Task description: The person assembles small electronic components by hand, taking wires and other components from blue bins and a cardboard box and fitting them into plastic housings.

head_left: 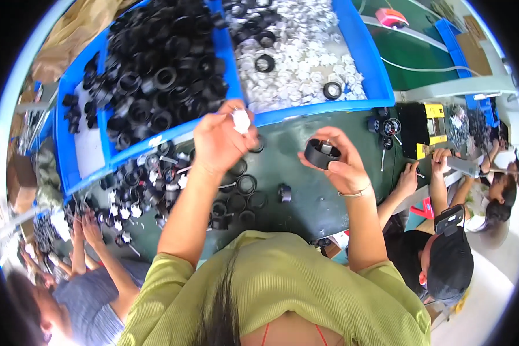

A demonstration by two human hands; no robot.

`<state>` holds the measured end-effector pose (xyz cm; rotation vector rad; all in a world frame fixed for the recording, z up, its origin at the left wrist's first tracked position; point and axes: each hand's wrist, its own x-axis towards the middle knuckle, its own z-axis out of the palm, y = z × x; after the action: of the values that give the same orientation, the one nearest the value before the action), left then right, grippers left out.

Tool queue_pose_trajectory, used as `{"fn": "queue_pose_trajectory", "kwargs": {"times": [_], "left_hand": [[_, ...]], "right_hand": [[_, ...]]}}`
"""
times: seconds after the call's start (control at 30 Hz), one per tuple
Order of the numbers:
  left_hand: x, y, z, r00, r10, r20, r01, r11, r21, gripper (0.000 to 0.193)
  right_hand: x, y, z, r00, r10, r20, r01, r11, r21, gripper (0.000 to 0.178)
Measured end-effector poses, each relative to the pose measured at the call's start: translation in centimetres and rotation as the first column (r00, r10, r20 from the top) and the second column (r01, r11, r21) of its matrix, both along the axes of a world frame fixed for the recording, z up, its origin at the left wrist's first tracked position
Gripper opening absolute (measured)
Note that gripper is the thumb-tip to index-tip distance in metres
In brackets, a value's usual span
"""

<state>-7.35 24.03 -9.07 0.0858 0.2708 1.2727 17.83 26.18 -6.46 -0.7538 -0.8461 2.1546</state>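
Between the fingers of my left hand (222, 138) is a small white plastic piece (241, 121), raised just in front of the blue bin's near wall. My right hand (343, 161) grips a black plastic ring-shaped housing (321, 153) by its side, its round opening tilted up, with a small light-coloured part showing inside. The two hands are apart over the dark green table (276, 155). Below them, a small dark cylindrical part (285, 193) stands alone on the tabletop. Black rings (246, 184) lie near my left forearm.
Ahead, a large blue bin (380, 104) holds black rings (155, 75) and white pieces (294, 63) in compartments. Assembled parts with white bits (132, 196) pile up at left. Co-workers sit on both sides; a hand (408, 179) at right works near a yellow-and-black box (435, 124).
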Motion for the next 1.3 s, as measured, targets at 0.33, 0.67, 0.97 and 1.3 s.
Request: {"fn": "queue_pose_trajectory", "kwargs": {"times": [0.33, 0.67, 0.97, 1.3], "left_hand": [[6.2, -12.3, 2.8, 0.950, -0.015, 0.310, 0.019, 1.000, -0.009, 0.028], [7.2, -15.8, 7.8, 0.981, 0.169, 0.092, -0.164, 0.985, -0.056, 0.040], [8.6, -18.3, 9.7, 0.968, 0.250, -0.023, -0.249, 0.966, 0.065, 0.043], [9.1, -19.6, 10.3, 0.949, 0.300, -0.100, -0.290, 0.952, 0.100, 0.039]], "right_hand": [[0.0, -6.3, 4.1, 0.980, 0.142, 0.143, -0.178, 0.941, 0.288, 0.062], [-3.0, -11.4, 9.4, 0.868, 0.046, 0.494, -0.409, 0.630, 0.660, 0.063], [-3.6, -13.8, 11.8, 0.815, -0.191, 0.547, -0.486, 0.287, 0.825, 0.053], [-3.9, -14.8, 12.0, 0.811, -0.173, 0.559, -0.522, 0.218, 0.824, 0.052]]}}
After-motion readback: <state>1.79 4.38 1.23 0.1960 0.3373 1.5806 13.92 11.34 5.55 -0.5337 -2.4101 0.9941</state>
